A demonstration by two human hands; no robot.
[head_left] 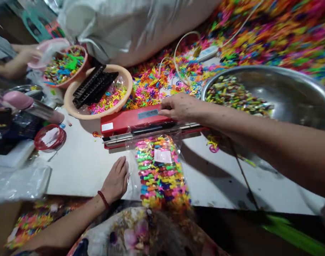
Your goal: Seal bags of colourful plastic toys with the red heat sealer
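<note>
With the filled bag as the centre of the dial, this clear plastic bag (162, 179), packed with rows of small multicoloured plastic pieces and bearing a white paper label (163, 155), lies on the white tabletop (79, 163), its lower end at the near edge by the person's floral-patterned clothing (136, 227). Its upper end meets the long red bar sealer (125, 121) at 12 o'clock, under the machine's black-and-silver bar. The right hand (175, 106) reaches in from 3 o'clock and sits on the sealer just past 12, its fingers bent over the red housing; whether it grips or only presses cannot be told. The left hand (116, 181), with a dark red beaded bracelet (103, 200) at the wrist, rests palm down at 9 o'clock, fingers together and loosely extended, holding nothing visible, just beside the bag's clear margin. Between 10 and 11 stands a round peach plastic basin (129, 85) with black toothed plastic strips (94, 87) lying across it over bright pieces. At 2 o'clock is a wide shiny steel basin (293, 96), partly filled with small mixed pieces. Farther off, at 10, a co-worker's bare forearm (13, 67) reaches toward a pink bowl (36, 64).
</note>
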